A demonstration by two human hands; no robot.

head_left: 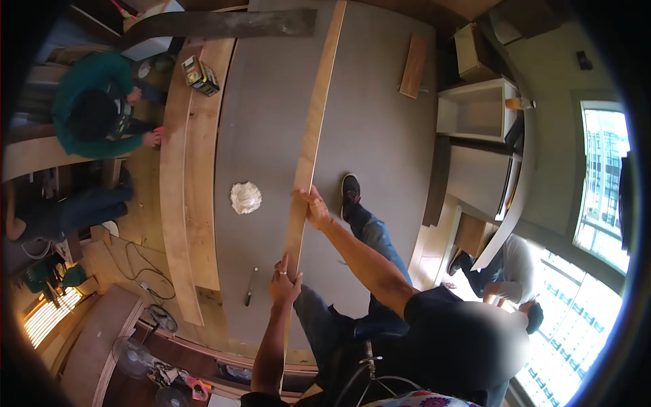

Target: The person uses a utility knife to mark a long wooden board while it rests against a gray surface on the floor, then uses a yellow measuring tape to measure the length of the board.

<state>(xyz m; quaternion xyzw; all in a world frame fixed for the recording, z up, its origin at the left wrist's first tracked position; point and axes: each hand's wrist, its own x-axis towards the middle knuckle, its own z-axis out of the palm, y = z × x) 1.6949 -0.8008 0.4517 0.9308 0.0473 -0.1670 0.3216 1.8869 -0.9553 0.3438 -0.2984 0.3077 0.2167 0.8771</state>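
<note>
A long, narrow wooden board runs from the far edge of the grey work surface back toward my body. My right hand grips the board around its middle, with my arm stretched forward. Closer to me, my left hand holds the same board, its fingers wrapped over the edge. A crumpled white bundle sits left of the board. Near my left hand lies a slim dark-handled tool; its exact kind is unclear.
Long planks line the left side, with a rectangular tin on them. A short brown board lies far right. Beyond the planks, a person in teal works; another person crouches at right near white cabinet boxes.
</note>
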